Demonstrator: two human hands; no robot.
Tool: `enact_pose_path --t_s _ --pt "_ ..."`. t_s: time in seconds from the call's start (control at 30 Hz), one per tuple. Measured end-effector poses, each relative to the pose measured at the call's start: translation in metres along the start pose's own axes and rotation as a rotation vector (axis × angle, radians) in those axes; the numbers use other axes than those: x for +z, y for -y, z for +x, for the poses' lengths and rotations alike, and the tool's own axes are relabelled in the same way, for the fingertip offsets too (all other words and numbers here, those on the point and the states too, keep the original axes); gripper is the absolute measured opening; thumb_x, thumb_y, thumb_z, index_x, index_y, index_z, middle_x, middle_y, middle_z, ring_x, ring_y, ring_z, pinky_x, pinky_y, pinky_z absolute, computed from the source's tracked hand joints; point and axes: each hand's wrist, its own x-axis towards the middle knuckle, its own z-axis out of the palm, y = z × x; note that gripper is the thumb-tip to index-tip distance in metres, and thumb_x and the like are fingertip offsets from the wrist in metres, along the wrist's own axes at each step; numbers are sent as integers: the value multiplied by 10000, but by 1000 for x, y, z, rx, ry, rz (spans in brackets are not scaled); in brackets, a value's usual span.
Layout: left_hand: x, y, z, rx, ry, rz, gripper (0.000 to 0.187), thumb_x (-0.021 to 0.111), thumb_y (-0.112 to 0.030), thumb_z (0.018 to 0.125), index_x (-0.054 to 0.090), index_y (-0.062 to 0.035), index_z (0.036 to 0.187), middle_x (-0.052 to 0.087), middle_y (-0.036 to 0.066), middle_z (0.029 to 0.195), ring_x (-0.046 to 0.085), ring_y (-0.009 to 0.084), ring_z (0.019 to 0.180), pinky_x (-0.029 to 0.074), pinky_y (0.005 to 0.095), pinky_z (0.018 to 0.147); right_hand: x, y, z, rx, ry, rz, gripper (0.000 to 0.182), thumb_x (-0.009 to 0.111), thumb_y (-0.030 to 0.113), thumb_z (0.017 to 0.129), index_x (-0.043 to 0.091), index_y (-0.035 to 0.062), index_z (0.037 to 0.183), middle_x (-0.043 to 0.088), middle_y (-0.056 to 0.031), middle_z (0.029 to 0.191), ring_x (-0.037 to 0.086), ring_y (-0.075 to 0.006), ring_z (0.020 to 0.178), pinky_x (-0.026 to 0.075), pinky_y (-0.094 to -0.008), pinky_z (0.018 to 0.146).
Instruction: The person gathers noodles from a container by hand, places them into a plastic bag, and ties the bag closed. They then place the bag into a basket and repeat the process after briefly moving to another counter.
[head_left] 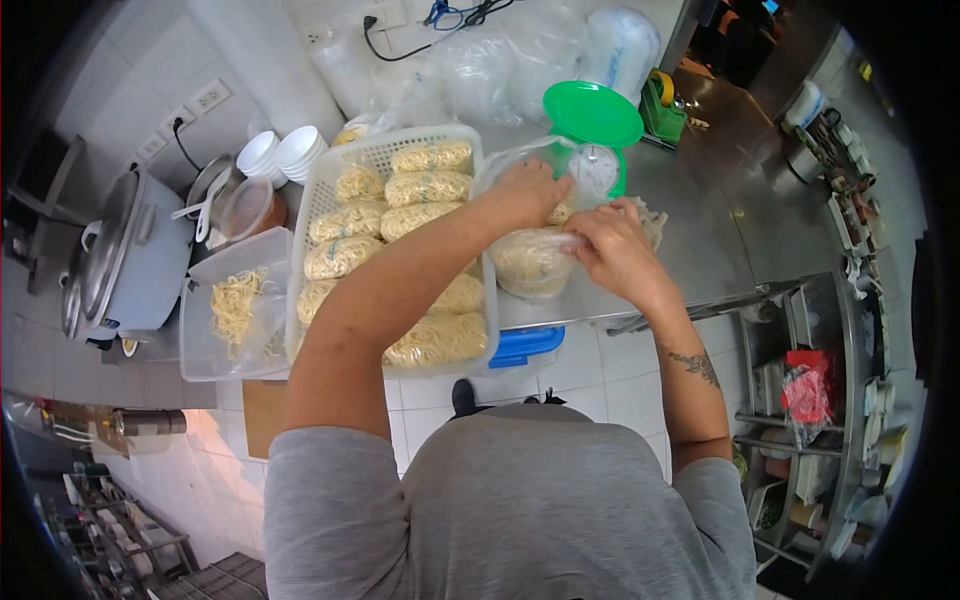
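On the steel counter before me stands a clear plastic bag (530, 268) with pale yellow noodles inside. My right hand (615, 245) pinches the edge of this bag between thumb and fingers. My left hand (530, 190) is at the bag's mouth on the far side, fingers curled downward. The bag film and the hand itself hide what those fingers hold, if anything. Just behind the bag is a green scale (594, 112) with a round white dial. A white perforated basket (308, 230) left of the bag holds several bagged noodle portions (428, 187).
A clear tub (200, 345) with loose noodles (238, 305) stands left of the basket. Beyond it are a large lidded pot (150, 250) and stacked white bowls (298, 150). Plastic bags (480, 75) line the wall. A shelf rack (800, 400) stands at right.
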Motion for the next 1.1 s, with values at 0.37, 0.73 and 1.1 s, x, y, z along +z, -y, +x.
enact_pose_path --t_s 0.37,0.73,1.1 --pt "-17 0 -23 146 272 -447 417 633 -302 782 573 -54 1112 605 190 1089 564 346 1021 436 402 866 -10 9 -5 -102 -314 153 69 626 58 775 660 80 832 591 -48 699 535 -219 705 359 -338 799" --pt "-11 -15 6 167 569 -509 521 652 -328 745 556 -18 1153 588 201 1113 566 279 1003 447 366 850 -45 -18 22 -106 -198 239 108 658 160 803 654 52 793 599 -47 689 495 -201 678 373 -318 729" --pt "-8 -26 -23 26 250 -593 347 612 -205 734 618 -36 1037 651 171 808 631 316 779 478 426 658 -42 -8 0 -170 -129 288 140 648 190 813 653 57 769 596 -24 703 518 -202 696 370 -319 755"
